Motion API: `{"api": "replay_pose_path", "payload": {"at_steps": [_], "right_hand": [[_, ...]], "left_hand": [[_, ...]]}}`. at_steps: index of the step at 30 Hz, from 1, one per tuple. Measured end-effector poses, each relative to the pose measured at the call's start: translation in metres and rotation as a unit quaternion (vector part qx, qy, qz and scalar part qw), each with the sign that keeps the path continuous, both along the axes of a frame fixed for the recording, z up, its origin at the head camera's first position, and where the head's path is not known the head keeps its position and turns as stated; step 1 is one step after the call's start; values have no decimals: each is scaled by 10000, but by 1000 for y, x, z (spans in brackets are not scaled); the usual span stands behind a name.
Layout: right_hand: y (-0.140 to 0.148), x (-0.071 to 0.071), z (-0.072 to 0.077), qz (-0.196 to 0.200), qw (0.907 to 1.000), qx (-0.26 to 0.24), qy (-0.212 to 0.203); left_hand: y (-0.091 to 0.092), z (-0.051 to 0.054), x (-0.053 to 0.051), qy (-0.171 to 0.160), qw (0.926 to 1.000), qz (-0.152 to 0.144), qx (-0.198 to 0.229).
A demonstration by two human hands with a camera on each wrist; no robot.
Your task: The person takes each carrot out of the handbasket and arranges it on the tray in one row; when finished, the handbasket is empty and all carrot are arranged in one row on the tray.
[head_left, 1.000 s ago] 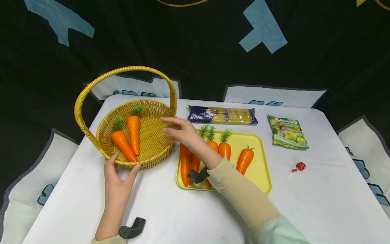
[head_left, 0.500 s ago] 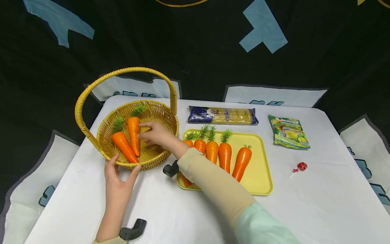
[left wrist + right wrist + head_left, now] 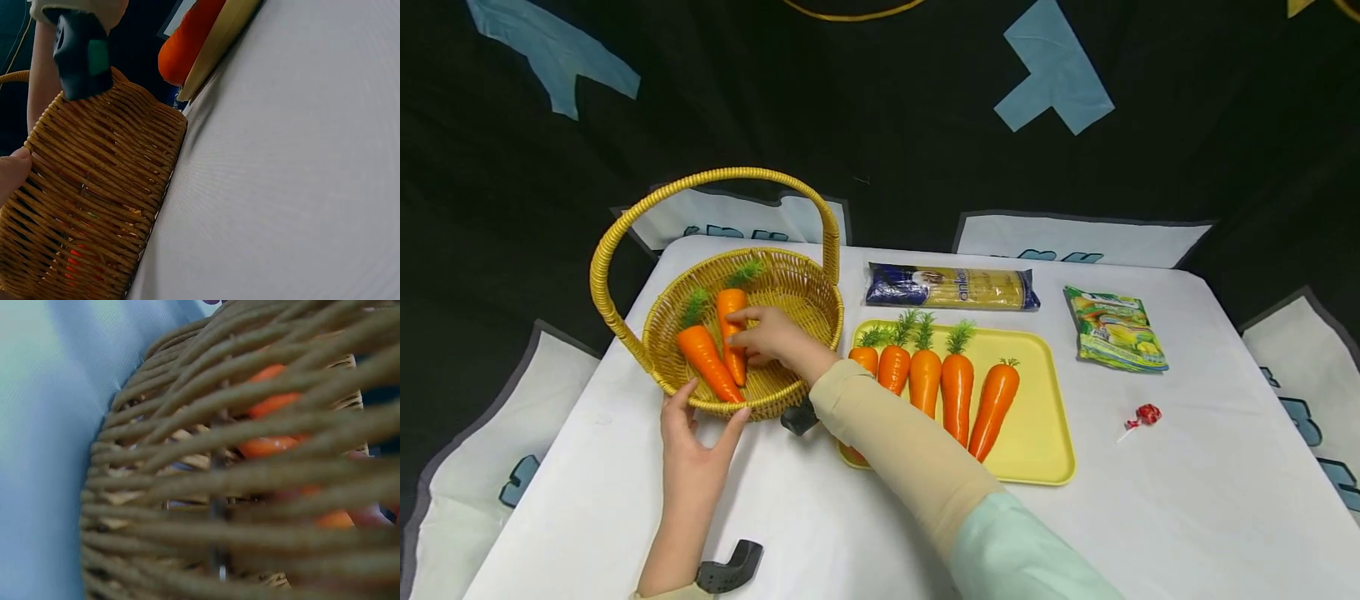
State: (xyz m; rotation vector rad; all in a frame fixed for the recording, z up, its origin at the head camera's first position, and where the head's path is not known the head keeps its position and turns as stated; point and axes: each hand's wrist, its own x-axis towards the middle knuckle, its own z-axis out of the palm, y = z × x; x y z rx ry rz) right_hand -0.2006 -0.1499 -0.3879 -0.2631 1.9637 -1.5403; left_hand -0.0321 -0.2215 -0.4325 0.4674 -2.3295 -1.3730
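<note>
A yellow woven basket (image 3: 816, 312) with a tall arched handle stands at the left of the table. Two orange carrots with green tops lie in it: the left carrot (image 3: 706, 358) and the right carrot (image 3: 731, 305). My left hand (image 3: 692, 454) touches the basket's near rim, thumb and index finger spread wide; its other fingers are mostly hidden. Inside the basket, my right hand (image 3: 778, 340) has its curled fingers on the right carrot. The right wrist view is mostly filled by the basket's weave (image 3: 187, 487), with orange showing through the gaps.
Right of the basket, a yellow tray (image 3: 1037, 417) bears several carrots (image 3: 957, 392), partly under my right sleeve. A packet of spaghetti (image 3: 951, 287) lies behind it. Farther right are a green packet (image 3: 1116, 329) and a red lollipop (image 3: 1146, 414).
My right hand has moved left from the basket's right rim, first into the basket, then onto the right carrot. My left hand has stayed at the near rim.
</note>
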Motion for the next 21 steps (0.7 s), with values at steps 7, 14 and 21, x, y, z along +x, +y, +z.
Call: {"api": "replay_pose_path", "payload": {"at_steps": [7, 14, 21], "right_hand": [[-7, 2, -4, 508, 9981, 165, 310], [-6, 4, -3, 898, 9940, 256, 564], [-6, 4, -3, 1212, 9852, 577, 1068]], "left_hand": [[1, 0, 0, 14, 10000, -9, -23], [1, -1, 0, 60, 10000, -24, 1], [1, -1, 0, 103, 9999, -33, -15]]}}
